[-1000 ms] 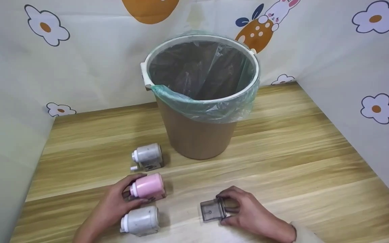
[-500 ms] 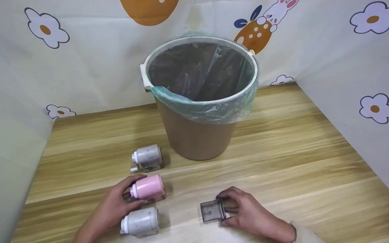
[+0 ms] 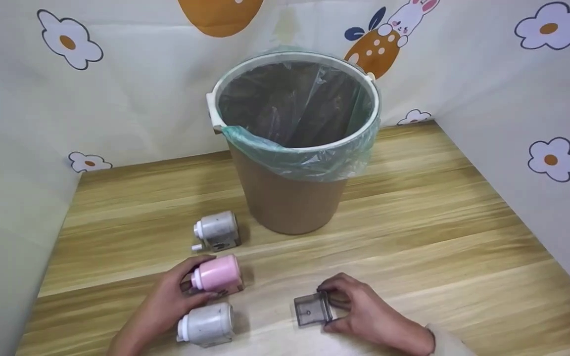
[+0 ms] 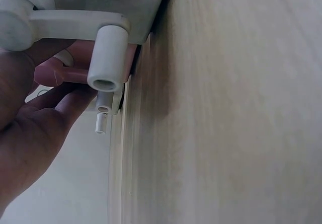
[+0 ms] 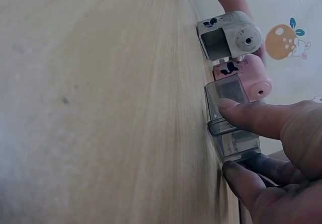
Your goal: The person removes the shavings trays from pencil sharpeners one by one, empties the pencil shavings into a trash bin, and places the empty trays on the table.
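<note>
Pink sharpener (image 3: 219,273), lower left of frame, gripped by left hand (image 3: 170,291); grey sharpener (image 3: 219,225) above, second grey sharpener (image 3: 209,324) below. Smoky clear container (image 3: 308,310), lower centre, pinched in right hand (image 3: 364,314).

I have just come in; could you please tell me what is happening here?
A person's left grip holds a pink sharpener between a farther grey one and a nearer grey one on a wooden surface. The right grip pinches a translucent grey box, apart from the sharpeners. Beyond stands a brown bin with a green liner.
</note>
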The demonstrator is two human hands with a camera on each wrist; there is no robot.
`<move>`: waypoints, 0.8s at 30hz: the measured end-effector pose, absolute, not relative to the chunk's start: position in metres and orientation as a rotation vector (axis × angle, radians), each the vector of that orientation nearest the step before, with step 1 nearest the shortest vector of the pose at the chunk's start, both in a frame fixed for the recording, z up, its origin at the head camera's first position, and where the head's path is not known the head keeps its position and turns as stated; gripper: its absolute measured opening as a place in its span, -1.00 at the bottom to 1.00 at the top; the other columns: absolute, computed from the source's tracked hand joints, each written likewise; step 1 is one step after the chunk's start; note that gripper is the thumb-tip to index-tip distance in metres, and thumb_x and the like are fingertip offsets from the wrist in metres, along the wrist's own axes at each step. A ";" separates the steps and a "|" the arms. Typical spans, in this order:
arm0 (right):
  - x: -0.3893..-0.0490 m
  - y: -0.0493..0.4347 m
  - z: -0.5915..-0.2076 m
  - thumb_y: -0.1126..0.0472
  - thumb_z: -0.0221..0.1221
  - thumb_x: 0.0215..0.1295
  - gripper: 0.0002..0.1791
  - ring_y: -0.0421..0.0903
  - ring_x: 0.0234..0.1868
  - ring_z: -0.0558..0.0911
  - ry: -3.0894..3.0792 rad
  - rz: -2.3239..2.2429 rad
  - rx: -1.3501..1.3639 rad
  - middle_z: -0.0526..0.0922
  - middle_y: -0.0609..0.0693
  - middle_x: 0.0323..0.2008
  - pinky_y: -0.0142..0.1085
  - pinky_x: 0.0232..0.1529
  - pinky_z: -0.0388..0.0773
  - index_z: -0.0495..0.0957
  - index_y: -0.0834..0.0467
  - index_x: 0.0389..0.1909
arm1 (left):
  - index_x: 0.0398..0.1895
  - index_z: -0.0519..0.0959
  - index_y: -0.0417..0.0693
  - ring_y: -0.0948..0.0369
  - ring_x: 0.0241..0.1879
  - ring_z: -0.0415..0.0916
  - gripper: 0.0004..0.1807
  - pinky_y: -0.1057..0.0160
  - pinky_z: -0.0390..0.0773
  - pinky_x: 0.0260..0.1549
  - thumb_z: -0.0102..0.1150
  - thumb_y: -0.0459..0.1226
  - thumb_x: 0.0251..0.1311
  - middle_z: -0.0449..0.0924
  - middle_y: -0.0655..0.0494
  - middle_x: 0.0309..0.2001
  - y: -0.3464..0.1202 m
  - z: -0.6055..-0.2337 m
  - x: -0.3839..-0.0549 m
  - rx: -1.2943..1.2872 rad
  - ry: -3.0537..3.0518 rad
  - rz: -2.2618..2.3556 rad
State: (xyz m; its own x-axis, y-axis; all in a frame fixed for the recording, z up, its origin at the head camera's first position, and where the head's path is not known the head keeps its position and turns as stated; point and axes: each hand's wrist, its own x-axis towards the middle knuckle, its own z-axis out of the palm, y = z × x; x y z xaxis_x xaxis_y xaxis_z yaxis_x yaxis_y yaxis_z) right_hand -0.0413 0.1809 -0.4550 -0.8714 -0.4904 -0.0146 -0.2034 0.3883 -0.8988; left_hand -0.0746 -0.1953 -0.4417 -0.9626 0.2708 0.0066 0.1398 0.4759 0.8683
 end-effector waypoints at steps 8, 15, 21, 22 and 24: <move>-0.041 0.182 -0.455 0.21 0.54 -0.09 -0.34 0.01 0.18 0.63 2.393 -1.467 -0.629 0.57 0.00 0.04 -0.31 0.27 0.54 0.53 0.20 0.09 | 0.23 0.53 -0.11 0.38 -0.03 0.58 -0.30 0.39 0.64 0.00 0.56 -0.29 -0.08 0.65 -0.07 0.09 -0.194 -0.442 -0.074 0.330 2.640 1.474; -0.042 0.184 -0.454 0.12 0.54 -0.05 -0.30 0.10 0.22 0.61 2.332 -1.497 -0.622 0.58 0.07 0.08 -0.29 0.28 0.53 0.50 0.25 0.12 | 0.20 0.54 -0.15 0.42 -0.04 0.56 -0.32 0.42 0.65 -0.01 0.55 -0.35 -0.09 0.65 -0.13 0.08 -0.194 -0.443 -0.073 0.386 2.645 1.500; -0.042 0.184 -0.453 0.00 0.48 0.05 -0.32 0.03 0.21 0.61 2.362 -1.531 -0.648 0.58 0.08 0.08 -0.29 0.31 0.51 0.52 0.21 0.15 | 0.19 0.55 -0.18 0.47 -0.02 0.54 -0.33 0.46 0.63 0.01 0.54 -0.38 -0.10 0.64 -0.15 0.10 -0.194 -0.443 -0.072 0.414 2.643 1.533; -0.043 0.183 -0.453 0.01 0.47 0.07 -0.34 0.01 0.20 0.61 2.362 -1.557 -0.659 0.58 0.10 0.08 -0.28 0.31 0.51 0.52 0.22 0.14 | 0.19 0.55 -0.18 0.48 -0.01 0.54 -0.33 0.47 0.62 0.01 0.54 -0.38 -0.10 0.64 -0.14 0.10 -0.194 -0.443 -0.072 0.423 2.650 1.531; -0.043 0.183 -0.453 0.02 0.46 0.08 -0.38 -0.07 0.18 0.62 2.375 -1.591 -0.658 0.60 0.11 0.07 -0.29 0.31 0.51 0.55 0.22 0.12 | 0.20 0.54 -0.19 0.48 -0.01 0.54 -0.33 0.46 0.63 0.02 0.53 -0.38 -0.09 0.64 -0.15 0.10 -0.193 -0.443 -0.073 0.453 2.644 1.542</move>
State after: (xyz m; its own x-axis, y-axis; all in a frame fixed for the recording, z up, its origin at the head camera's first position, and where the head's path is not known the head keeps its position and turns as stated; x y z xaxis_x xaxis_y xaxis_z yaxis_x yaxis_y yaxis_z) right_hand -0.0435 0.1826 -0.4529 -0.8790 -0.4712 0.0733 -0.2469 0.3182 -0.9153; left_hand -0.0731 -0.1934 -0.4427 -0.9561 0.2737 0.1053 0.2264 0.4610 0.8581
